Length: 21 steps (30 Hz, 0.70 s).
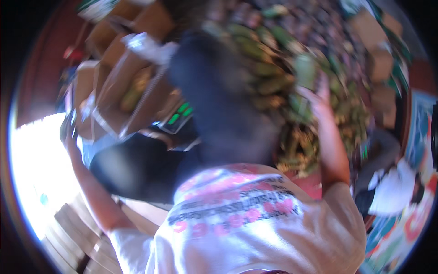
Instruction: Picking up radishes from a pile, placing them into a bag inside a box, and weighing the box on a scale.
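Note:
My left hand (69,129) is at the far left, dark against the bright light, by the outer side of an open cardboard box (84,83). Its fingers look stretched out, and I cannot tell whether they touch the box. Inside the box lies a yellow-green ear of corn (133,95). Over the pile on the right, my right hand (319,95) has its thumb and fingers on either side of a pale green ear of corn (305,69). Motion blurs this grip. Below it lie many ears of corn (299,148) in green husks, with yellowish ends.
A scale with a green lit display (179,113) stands beside the box. My dark-clad leg (219,91) lies between box and pile. Purplish produce (315,23) spreads behind the corn, with more cartons (382,66) at the right. Another person in white (392,192) is at the far right.

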Each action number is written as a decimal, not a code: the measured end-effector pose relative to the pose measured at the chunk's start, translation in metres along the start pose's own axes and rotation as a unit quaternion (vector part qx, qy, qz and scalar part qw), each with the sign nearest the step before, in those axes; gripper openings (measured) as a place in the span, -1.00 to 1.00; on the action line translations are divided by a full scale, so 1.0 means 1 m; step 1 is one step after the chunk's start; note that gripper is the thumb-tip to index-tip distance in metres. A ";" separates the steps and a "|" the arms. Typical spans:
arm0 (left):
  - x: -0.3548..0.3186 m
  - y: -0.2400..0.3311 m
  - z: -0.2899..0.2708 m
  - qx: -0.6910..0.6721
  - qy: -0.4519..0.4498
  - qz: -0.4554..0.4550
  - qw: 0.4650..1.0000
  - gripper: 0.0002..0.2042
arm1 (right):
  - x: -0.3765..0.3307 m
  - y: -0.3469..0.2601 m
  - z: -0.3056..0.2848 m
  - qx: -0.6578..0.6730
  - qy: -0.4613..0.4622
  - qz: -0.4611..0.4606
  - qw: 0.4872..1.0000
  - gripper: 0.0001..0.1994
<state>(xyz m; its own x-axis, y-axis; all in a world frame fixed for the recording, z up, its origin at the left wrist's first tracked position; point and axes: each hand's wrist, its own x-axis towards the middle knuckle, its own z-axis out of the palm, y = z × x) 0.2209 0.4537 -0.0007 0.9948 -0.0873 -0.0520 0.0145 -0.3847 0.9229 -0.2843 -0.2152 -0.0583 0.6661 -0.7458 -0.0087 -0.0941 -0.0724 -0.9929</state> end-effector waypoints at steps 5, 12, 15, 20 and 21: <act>0.011 0.075 0.080 0.035 0.033 0.060 0.997 -0.62 | 0.081 -0.101 -0.015 -0.184 0.013 -0.098 0.978 -0.16; 0.027 0.083 0.105 0.097 0.034 0.060 0.993 -0.56 | 0.117 -0.290 0.224 -0.312 -0.257 -0.273 0.873 -0.23; 0.032 0.075 0.105 0.158 0.009 0.077 0.984 -0.60 | 0.087 -0.307 0.354 -0.374 -0.427 -0.242 0.787 -0.25; 0.031 0.066 0.092 0.141 0.025 0.131 0.981 -0.70 | 0.064 -0.225 0.497 -0.474 -0.580 -0.382 0.542 -0.35; 0.026 0.074 0.095 0.115 0.037 0.155 0.981 -0.74 | 0.061 -0.197 0.512 -0.480 -0.594 -0.389 0.515 -0.37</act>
<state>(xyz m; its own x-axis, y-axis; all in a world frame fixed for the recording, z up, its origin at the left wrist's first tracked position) 0.2380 0.3353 0.0302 0.9527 -0.1692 0.2526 -0.3040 -0.5474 0.7797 0.1534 0.0929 0.0758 0.7070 0.6475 -0.2844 0.6014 -0.7621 -0.2399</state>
